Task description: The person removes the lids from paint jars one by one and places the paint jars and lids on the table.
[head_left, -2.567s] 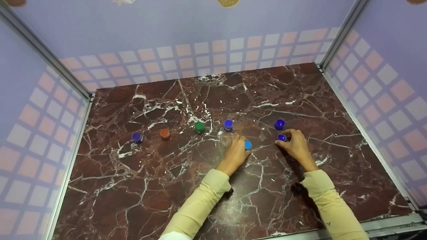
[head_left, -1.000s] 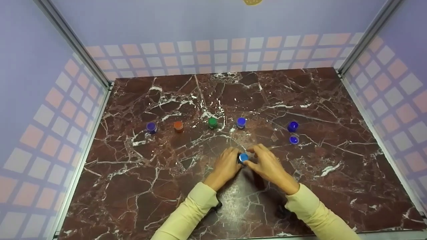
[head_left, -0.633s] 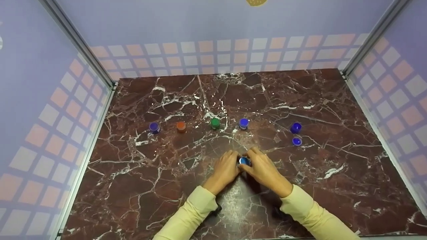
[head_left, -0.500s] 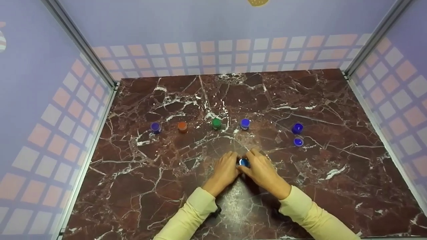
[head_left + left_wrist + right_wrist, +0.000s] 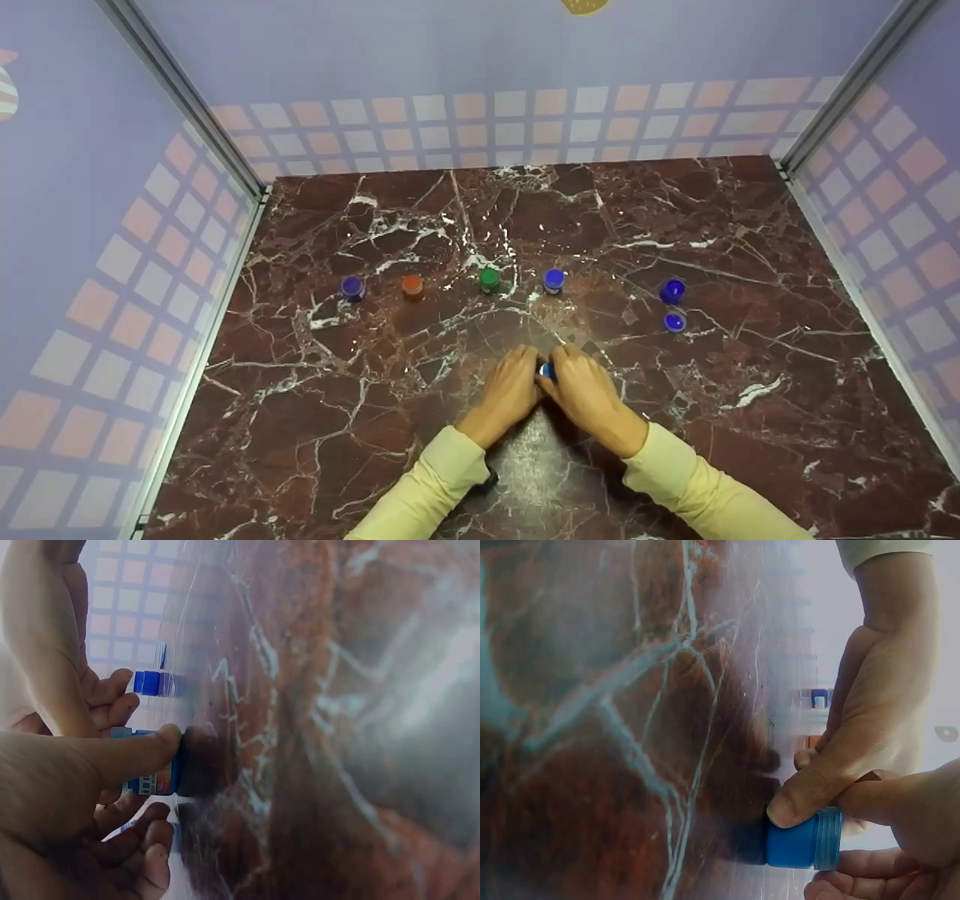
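Note:
Between both hands is a small light-blue paint jar (image 5: 546,370), standing on the table near the middle. My left hand (image 5: 511,384) grips its body, the thumb pressed against the side in the right wrist view. My right hand (image 5: 589,386) holds the top; in that view its fingers are round the ribbed lid (image 5: 829,838), which sits on the jar. The right hand's fingers hide most of the lid from the head view. To the right, an open dark-blue paint jar (image 5: 673,291) stands with its loose lid (image 5: 675,322) lying just in front.
Farther back stands a spaced row of capped jars: purple (image 5: 352,288), orange (image 5: 412,286), green (image 5: 489,280) and blue (image 5: 554,281). The dark red marbled table (image 5: 315,420) is bounded by patterned panels (image 5: 480,60) at the back and sides.
My right hand left the dark-blue lid on the table and came left to the light-blue jar. The left hand brought that jar nearer. Lately the right hand has closed and turned over its top.

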{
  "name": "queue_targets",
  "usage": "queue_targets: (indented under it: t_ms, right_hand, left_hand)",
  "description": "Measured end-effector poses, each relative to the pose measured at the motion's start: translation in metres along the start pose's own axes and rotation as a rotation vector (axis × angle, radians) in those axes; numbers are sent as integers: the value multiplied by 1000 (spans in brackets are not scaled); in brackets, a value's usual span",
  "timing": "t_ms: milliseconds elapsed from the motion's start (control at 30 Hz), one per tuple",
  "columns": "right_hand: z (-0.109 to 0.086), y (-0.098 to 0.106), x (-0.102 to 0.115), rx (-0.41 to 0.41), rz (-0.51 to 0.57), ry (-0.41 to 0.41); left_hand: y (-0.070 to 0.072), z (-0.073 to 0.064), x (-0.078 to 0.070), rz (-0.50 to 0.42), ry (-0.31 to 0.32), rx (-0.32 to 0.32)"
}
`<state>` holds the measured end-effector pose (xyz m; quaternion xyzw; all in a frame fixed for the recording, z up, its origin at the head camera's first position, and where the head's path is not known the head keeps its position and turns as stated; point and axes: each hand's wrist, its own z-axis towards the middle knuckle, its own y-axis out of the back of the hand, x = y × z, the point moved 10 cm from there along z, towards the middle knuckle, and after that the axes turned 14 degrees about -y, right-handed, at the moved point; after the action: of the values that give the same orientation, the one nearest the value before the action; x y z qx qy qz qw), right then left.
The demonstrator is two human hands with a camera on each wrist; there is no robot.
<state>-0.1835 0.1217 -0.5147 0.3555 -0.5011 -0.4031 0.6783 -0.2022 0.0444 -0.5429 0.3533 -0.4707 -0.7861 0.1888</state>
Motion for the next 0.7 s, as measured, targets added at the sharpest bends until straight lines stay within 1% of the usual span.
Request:
queue_targets:
  t_ms: [100,200,300,367,467,600,700]
  right_hand:
    - [0,0,-1,-3,9,8]
    - [0,0,-2,1,14,21]
    - [1,0,-2,13,33,40]
    - [1,0,-3,30,66,60]
    - [2,-2,-5,72,134,104]
    - [4,-6,-9,156,229,161]
    - [5,-7,-11,210,266,201]
  left_hand:
    - [-3,2,0,-36,-19,20]
    - [-7,3,0,-93,-39,41]
    - [-10,4,1,-144,-45,53]
    - [-11,5,3,-164,-43,63]
    - [-13,4,5,-191,-28,74]
    - [-13,4,8,-220,-14,83]
    - [-13,4,8,-238,-9,86]
